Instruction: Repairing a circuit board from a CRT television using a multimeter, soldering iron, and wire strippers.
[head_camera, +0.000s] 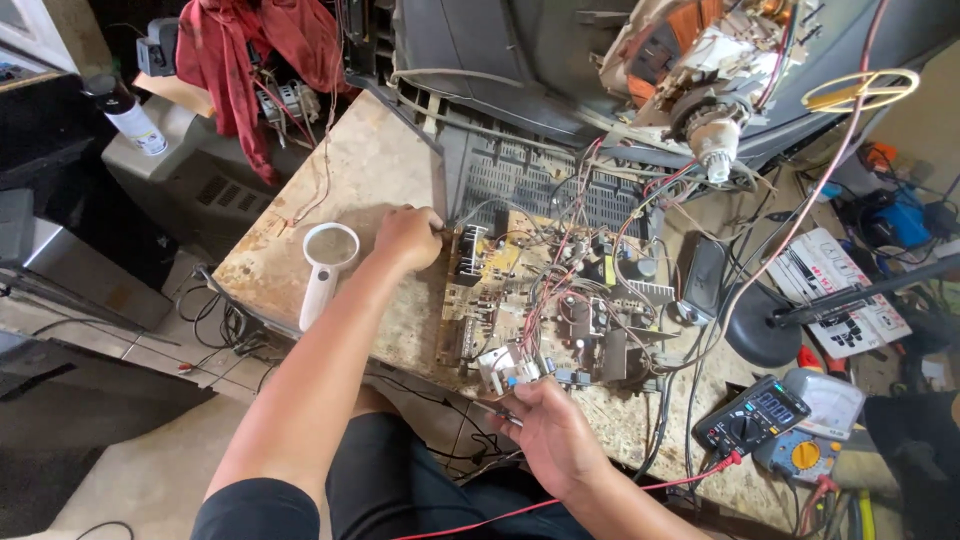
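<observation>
I see my left hand (407, 237) near the middle of the frame, its grip curled closed on the upper left corner of the circuit board (540, 300), fingers pinching the board's edge beside a finned metal heat sink (470, 250). My right hand (550, 430) sits at lower centre, its grip closed around a thin probe (497, 410) whose tip points toward the board's lower edge, just beside a white connector block (508, 365). A red lead (600, 495) runs from under that hand toward the lower right.

The circuit board lies flat on the worn, stained tabletop (340, 190), centre of the frame, covered in tangled red and grey wires. Left of my left hand, a white magnifying glass (325, 262) lies on the tabletop, apart from the board. At lower right a black digital multimeter (752, 415) rests near the tabletop's edge, with a second meter (800, 455) with an orange dial just beside it. Across the top of the frame the grey back of a picture tube (560, 50) looms, its neck and copper yoke (700, 80) at upper right. A red cloth (250, 50) hangs at upper left.
</observation>
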